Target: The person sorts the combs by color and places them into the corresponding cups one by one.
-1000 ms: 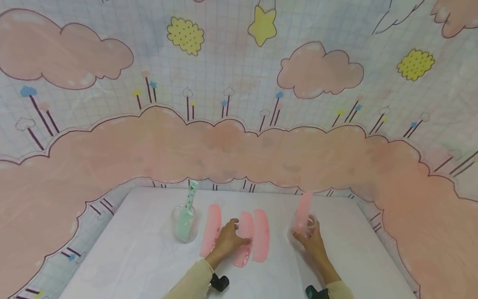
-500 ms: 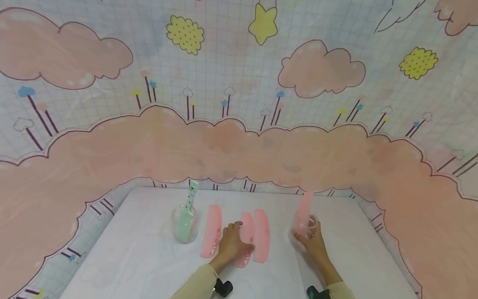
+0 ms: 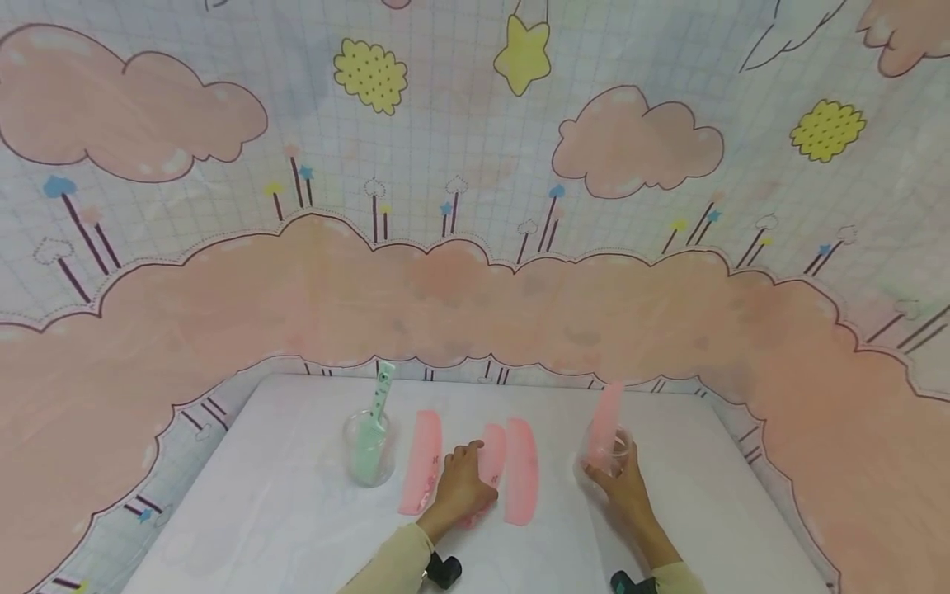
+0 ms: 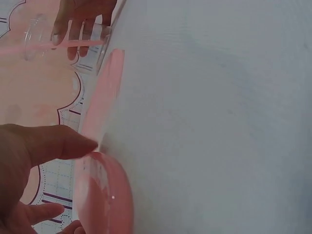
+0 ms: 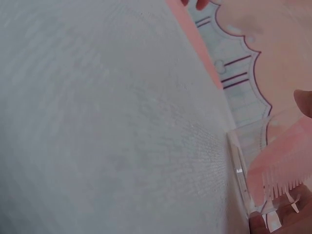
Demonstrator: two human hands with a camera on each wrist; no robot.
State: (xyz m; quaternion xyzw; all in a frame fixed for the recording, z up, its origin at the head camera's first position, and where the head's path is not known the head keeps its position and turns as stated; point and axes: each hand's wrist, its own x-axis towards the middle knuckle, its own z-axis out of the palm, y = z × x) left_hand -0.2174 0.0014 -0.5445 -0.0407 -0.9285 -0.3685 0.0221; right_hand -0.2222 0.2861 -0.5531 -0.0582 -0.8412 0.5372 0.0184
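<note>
My left hand (image 3: pixel 462 488) pinches the middle pink comb (image 3: pixel 493 454), its thumb along the near right edge and its fingers across at the left edge. In the left wrist view the thumb tip meets the comb's (image 4: pixel 109 195) rim. One pink comb (image 3: pixel 420 462) lies to the left of this hand, another (image 3: pixel 523 474) to the right. Over at the right, my right hand (image 3: pixel 623 483) grips a clear plastic cup (image 5: pixel 239 163) low around its wall. A further pink comb (image 3: pixel 607 408) stands tilted inside that cup, teeth showing through the plastic in the right wrist view.
On the left a second clear cup (image 3: pixel 347 452) stands on the white table (image 3: pixel 245 495). It holds a pale green, flat-headed tool with a patterned handle (image 3: pixel 382 389). A printed cloth (image 3: pixel 475 305) with clouds and stars rises behind the table.
My left hand's thumb has drawn in toward its fingers at the middle comb, and that comb has turned slightly, its near end now more covered. The right hand and its cup stay in place.
</note>
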